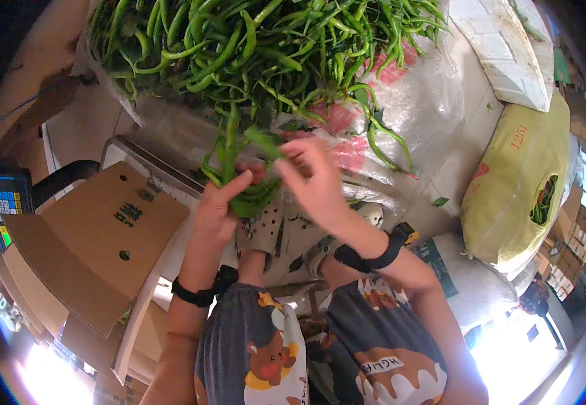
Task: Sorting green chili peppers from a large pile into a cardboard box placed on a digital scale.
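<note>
My left hand [223, 200] is closed around a bunch of long green chili peppers [230, 144], some upright and others bent under the palm. Close beside it, my right hand [309, 177] pinches a single green pepper [262, 142] between thumb and fingers; both pepper and fingertips are blurred by motion. Just beyond my hands lies a large heap of green chili peppers [252, 55], spread over clear plastic sheeting [424, 101] with red-and-white woven material beneath. A few peppers [381, 131] trail off the heap's right side.
An open cardboard box [116, 228] stands at my left, near a scale's keypad [4, 202]. On the right are a yellow woven sack [505, 187] with peppers showing through a hole, a white foam piece [505, 50] and a white sack [465, 273]. A loose leaf [440, 201] lies on the tiled floor.
</note>
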`<state>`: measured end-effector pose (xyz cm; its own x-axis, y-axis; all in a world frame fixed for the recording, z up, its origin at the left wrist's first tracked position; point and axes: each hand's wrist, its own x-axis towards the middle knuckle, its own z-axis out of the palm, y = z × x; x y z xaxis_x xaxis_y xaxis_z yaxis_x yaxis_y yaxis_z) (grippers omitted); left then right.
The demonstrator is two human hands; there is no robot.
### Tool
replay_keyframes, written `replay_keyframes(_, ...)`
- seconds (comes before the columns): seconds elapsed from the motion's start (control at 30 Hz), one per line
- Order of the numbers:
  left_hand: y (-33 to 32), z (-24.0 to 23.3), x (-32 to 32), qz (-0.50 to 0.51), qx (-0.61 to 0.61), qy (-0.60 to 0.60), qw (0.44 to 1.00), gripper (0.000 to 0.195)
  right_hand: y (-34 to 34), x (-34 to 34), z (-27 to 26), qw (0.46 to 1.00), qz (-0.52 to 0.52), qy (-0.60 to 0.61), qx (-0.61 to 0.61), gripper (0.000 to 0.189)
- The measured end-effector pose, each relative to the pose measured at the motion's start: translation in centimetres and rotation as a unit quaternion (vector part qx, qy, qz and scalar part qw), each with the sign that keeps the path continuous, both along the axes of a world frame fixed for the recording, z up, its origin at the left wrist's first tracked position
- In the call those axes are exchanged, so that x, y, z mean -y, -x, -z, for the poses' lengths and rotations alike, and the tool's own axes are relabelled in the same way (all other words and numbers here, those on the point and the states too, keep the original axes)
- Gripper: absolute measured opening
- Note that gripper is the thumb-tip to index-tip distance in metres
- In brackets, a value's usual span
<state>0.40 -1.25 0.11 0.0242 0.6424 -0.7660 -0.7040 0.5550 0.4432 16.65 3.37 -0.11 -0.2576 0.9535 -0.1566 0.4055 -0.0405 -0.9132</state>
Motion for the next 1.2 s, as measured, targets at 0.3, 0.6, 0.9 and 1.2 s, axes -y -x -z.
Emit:
replay_keyframes(0.3,-0.1,-0.8,0.9,0.021,-0.12,-0.053,0.991,0.027,1.4,0.5,-1.3,0.979,-0.133,0.091,-0.127,0.027)
replay_keyframes(0.6,-0.6,-1.4,1.1,0.055,-0.143,-0.12,0.981,0.03,1.1,1.2,-2.7,0.988,-0.148,0.002,-0.04,0.031)
replay_keyframes(0.9,2.3,-0.5,1.1,-0.072,-0.038,-0.062,0.995,0.009,-11.2,-4.8,-3.7,0.944,-0.076,0.014,0.321,0.024)
replay_keyframes(1.2,0.9,-0.2,-0.7,-0.072,0.041,0.01,0.996,0.009,0.6,-12.5,3.4,0.949,0.009,-0.283,0.135,0.016)
